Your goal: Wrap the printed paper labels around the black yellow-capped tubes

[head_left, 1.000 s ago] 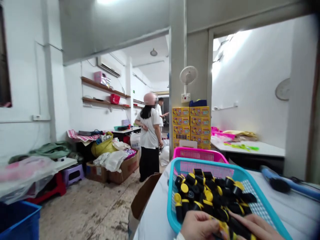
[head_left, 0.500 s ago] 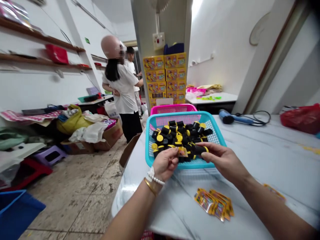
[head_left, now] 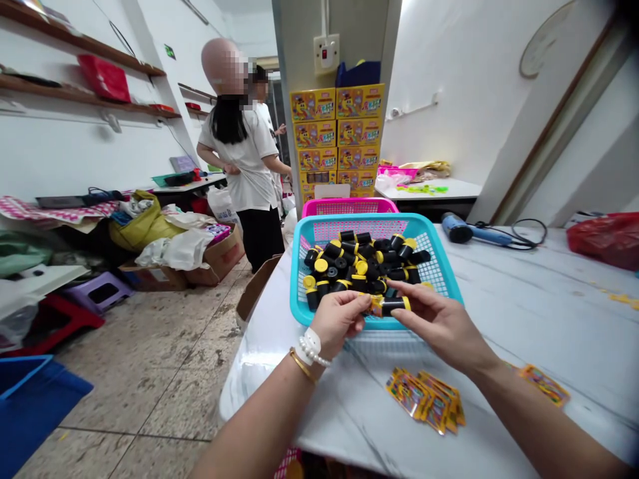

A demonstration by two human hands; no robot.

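Observation:
My left hand (head_left: 342,318) pinches a small yellow printed sleeve (head_left: 375,305) above the near rim of a turquoise mesh basket (head_left: 295,266). From the other side, my right hand (head_left: 439,319) holds a black cylinder with a yellow end (head_left: 396,306) between thumb and fingers. The cylinder's left end meets the sleeve; whether it is inside cannot be made out. Many similar black cylinders with yellow caps (head_left: 357,256) fill the basket. A fanned pile of yellow printed sleeves (head_left: 426,401) lies on the marbled table below my hands.
More sleeves (head_left: 544,384) lie beside my right forearm. A blue heat gun (head_left: 469,231) with its cord and a red plastic bag (head_left: 604,239) are on the table to the right. Yellow boxes (head_left: 337,136) stack behind a pink basket (head_left: 349,206). Two people (head_left: 244,159) stand at left.
My right hand has brought the black cylinder leftward and lower, up against the sleeve in my left hand. The view has shifted slightly.

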